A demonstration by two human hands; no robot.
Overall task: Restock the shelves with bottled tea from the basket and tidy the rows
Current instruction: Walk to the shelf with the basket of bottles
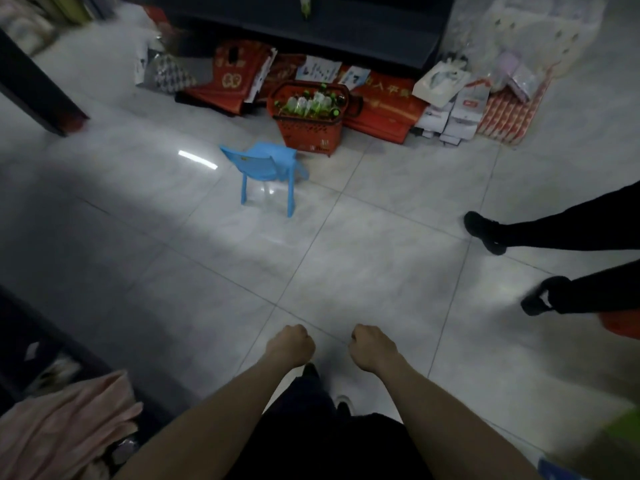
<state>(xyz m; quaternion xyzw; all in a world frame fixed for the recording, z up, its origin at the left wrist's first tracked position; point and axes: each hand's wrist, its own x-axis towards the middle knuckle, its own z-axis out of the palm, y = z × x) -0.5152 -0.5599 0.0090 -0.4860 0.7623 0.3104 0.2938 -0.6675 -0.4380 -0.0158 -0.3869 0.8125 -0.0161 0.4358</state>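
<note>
A red plastic basket (pixel 304 131) stands on the tiled floor at the far side, below a dark shelf unit (pixel 346 36). Several tea bottles (pixel 311 103) with green caps lie piled inside it. My left hand (pixel 291 344) and my right hand (pixel 372 346) are stretched out low in front of me, both curled into fists with nothing in them. The two fists are far from the basket, with a wide stretch of floor between.
A small blue plastic stool (pixel 268 168) stands just in front of the basket. Red bags and white boxes (pixel 446 116) are heaped along the shelf base. Another person's legs in black (pixel 540 233) enter from the right. Pink cloth (pixel 65 427) lies at lower left.
</note>
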